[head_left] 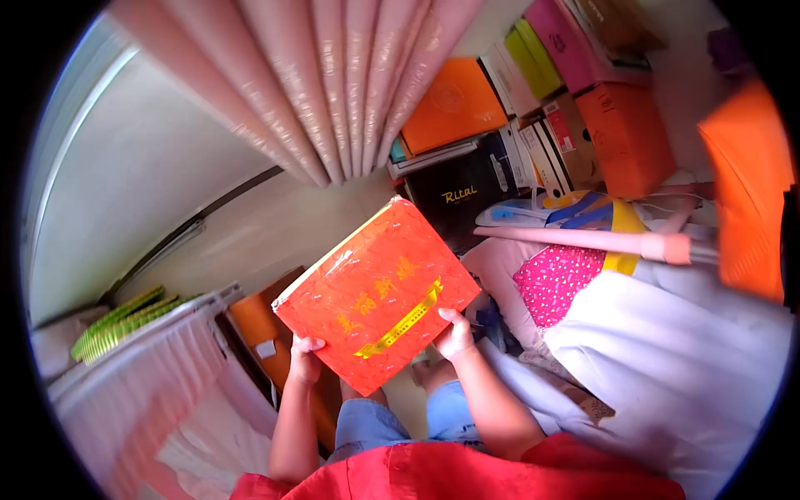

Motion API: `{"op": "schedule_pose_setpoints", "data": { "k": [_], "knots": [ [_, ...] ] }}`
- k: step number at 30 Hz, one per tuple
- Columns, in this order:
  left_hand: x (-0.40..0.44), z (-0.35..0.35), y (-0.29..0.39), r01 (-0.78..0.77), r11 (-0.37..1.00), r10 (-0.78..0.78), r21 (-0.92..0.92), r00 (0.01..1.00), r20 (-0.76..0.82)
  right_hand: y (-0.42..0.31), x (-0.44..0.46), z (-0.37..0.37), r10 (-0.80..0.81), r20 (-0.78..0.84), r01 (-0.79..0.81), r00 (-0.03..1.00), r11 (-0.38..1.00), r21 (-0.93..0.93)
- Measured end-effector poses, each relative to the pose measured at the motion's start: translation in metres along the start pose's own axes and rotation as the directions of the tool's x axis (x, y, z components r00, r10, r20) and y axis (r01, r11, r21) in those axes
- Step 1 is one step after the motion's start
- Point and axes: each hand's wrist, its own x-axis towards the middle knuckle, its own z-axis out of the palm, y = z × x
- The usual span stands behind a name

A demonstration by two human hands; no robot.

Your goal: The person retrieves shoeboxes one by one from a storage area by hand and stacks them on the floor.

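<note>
Held up in front of me is a thick red album (379, 283) with gold characters and a yellow ribbon band printed on its cover. It is tilted, and a pale, worn edge shows along its upper left side; I cannot tell for sure that it is not a flat box. My left hand (307, 357) grips its lower left edge, thumb on the cover. At the lower right edge, my right hand (454, 333) holds it the same way. The other fingers of both hands are hidden behind it.
A pink curtain (333, 92) hangs overhead. Stacked boxes, including an orange box (454, 104) and a black box (450, 196), stand at the back. On the right lie pale bedding (667, 333), a pink patterned cloth (558, 283) and a pink pole (583, 240). Green rolls (125, 325) are at left.
</note>
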Motion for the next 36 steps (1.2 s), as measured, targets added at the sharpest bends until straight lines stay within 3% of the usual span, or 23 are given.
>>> {"op": "schedule_pose_setpoints", "data": {
  "k": [2, 5, 9, 14, 17, 20, 22, 26, 28, 30, 31, 32, 34, 36],
  "knots": [
    [-0.011, 0.001, -0.007, -0.016, 1.0, 0.016, 0.013, 0.999, 0.029, -0.005, -0.017, -0.006, 0.016, 0.004, -0.017, 1.0, 1.0, 0.013],
    [-0.24, 0.052, -0.089, -0.162, 0.985, 0.149, -0.064, 0.973, -0.174, -0.031, -0.162, -0.071, 0.189, 0.205, -0.159, 0.96, 0.975, -0.154],
    [-0.341, 0.03, -0.167, -0.147, 0.979, 0.11, -0.143, 0.964, -0.241, -0.027, -0.236, -0.123, 0.238, 0.229, -0.191, 0.944, 0.959, -0.21],
    [-0.463, 0.039, -0.232, -0.2, 0.961, 0.158, -0.189, 0.963, -0.218, -0.026, -0.354, -0.184, 0.139, 0.313, -0.059, 0.94, 0.966, -0.25],
    [-0.511, 0.022, -0.278, -0.192, 0.963, 0.171, -0.19, 0.978, -0.119, -0.024, -0.421, -0.219, 0.016, 0.342, 0.08, 0.94, 0.96, -0.267],
    [-0.558, 0.015, -0.328, -0.197, 0.954, 0.168, -0.224, 0.976, -0.14, -0.02, -0.478, -0.264, -0.044, 0.349, 0.151, 0.936, 0.946, -0.287],
    [-0.592, 0.011, -0.344, -0.137, 0.953, 0.135, -0.271, 0.991, -0.026, -0.015, -0.518, -0.288, -0.06, 0.391, 0.173, 0.918, 0.95, -0.262],
    [-0.676, 0.033, -0.391, -0.1, 0.948, 0.102, -0.301, 0.995, -0.009, -0.024, -0.602, -0.341, -0.122, 0.42, 0.273, 0.899, 0.907, -0.32],
    [-0.706, 0.042, -0.415, -0.113, 0.957, 0.135, -0.268, 0.989, 0.066, -0.032, -0.638, -0.368, -0.147, 0.423, 0.309, 0.894, 0.887, -0.344],
    [-0.736, 0.048, -0.445, -0.103, 0.919, 0.159, -0.38, 0.98, 0.117, -0.037, -0.67, -0.402, -0.275, 0.458, 0.457, 0.845, 0.816, -0.353],
    [-0.752, 0.055, -0.459, -0.103, 0.928, 0.166, -0.357, 0.975, 0.15, -0.04, -0.682, -0.422, -0.245, 0.442, 0.418, 0.863, 0.838, -0.351],
    [-0.759, 0.056, -0.478, -0.11, 0.929, 0.173, -0.354, 0.973, 0.151, -0.044, -0.693, -0.441, -0.246, 0.448, 0.42, 0.859, 0.839, -0.346],
    [-0.77, 0.049, -0.523, -0.324, 0.855, 0.325, -0.406, 0.943, -0.069, -0.051, -0.717, -0.483, -0.284, 0.487, 0.493, 0.826, 0.784, -0.378],
    [-0.792, 0.035, -0.546, -0.317, 0.903, 0.306, -0.291, 0.948, -0.085, -0.057, -0.744, -0.532, -0.247, 0.496, 0.463, 0.832, 0.801, -0.379]
  ]
}}
